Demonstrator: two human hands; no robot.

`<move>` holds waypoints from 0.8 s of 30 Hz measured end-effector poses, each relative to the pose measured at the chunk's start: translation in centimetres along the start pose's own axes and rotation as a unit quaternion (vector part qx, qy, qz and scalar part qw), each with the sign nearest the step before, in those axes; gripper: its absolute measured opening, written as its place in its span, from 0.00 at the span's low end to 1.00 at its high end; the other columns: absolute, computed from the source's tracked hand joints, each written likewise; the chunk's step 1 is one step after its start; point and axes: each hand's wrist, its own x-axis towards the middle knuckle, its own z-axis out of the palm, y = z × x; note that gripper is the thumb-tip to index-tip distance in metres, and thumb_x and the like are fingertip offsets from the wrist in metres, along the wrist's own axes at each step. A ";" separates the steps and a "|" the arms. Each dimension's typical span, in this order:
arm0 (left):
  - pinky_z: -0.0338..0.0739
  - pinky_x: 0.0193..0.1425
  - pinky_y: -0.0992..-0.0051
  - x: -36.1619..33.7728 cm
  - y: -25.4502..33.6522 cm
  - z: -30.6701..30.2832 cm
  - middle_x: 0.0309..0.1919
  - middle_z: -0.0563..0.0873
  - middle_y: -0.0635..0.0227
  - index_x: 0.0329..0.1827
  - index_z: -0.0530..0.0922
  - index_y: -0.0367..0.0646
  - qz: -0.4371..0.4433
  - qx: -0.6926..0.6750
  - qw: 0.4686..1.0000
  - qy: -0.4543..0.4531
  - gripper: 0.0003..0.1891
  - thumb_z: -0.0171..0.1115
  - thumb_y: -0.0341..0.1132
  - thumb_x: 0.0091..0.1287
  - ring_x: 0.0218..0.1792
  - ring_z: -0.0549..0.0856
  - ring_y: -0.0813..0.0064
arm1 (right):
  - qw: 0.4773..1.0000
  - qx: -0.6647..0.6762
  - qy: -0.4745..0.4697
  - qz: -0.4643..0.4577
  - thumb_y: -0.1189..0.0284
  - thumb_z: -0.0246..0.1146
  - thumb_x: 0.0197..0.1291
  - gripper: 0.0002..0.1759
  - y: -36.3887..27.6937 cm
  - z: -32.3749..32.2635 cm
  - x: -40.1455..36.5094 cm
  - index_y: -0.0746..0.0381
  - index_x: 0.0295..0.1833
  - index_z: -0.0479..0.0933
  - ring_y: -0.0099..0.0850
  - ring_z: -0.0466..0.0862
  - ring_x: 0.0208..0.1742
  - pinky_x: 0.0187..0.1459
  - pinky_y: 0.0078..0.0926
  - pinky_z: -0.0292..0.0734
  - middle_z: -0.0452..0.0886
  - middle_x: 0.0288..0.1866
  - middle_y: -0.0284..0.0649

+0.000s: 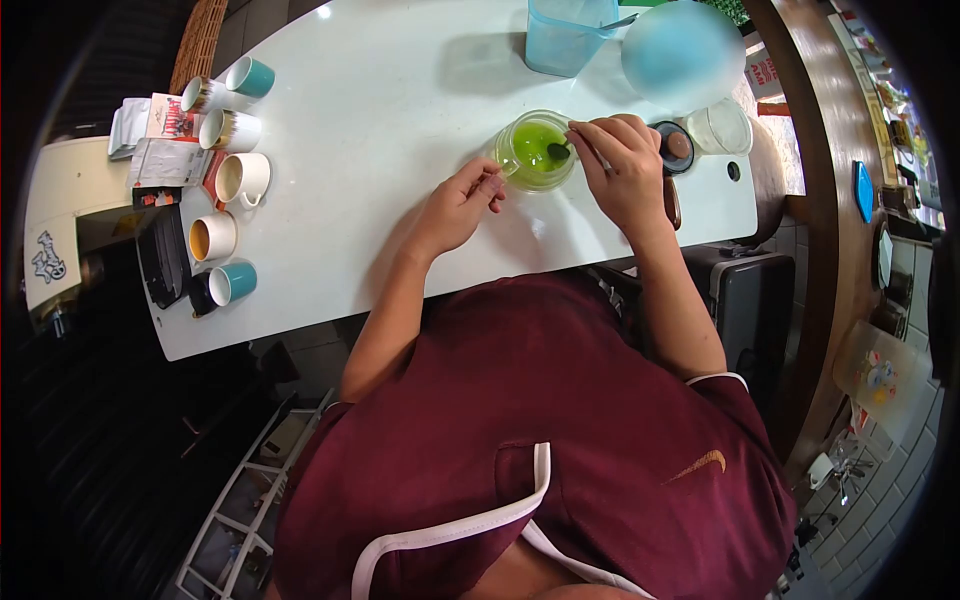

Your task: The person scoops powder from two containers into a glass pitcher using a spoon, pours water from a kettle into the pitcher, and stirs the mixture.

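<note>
A clear glass jar (pixel 541 183) with bright green liquid (pixel 534 146) in it stands on the white table. My left hand (pixel 460 207) is at the jar's left side, its fingers closed by the handle. Over the jar's right rim, my right hand (pixel 622 165) pinches a dark spoon (pixel 558 151), whose bowl is in the green liquid. Just right of my right hand is a dark round lid or dish (pixel 676 146) with a brown knob.
Several cups, among them a white mug (pixel 243 180), line the table's left end beside packets (pixel 170 162). A blue container (pixel 560 40) and a blurred round blue item (pixel 683 55) stand at the back. A clear container (pixel 722 128) is at the right.
</note>
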 end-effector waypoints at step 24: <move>0.66 0.35 0.80 0.2 0.0 1.0 0.26 0.72 0.77 0.39 0.77 0.39 0.055 0.029 0.996 0.060 0.13 0.52 0.41 0.76 0.30 0.68 0.85 | 0.997 0.024 0.043 -0.066 0.72 0.70 0.52 0.08 -1.0 -0.7 -0.2 0.54 0.40 0.84 0.26 0.80 0.38 0.41 0.26 0.66 0.83 0.34 0.26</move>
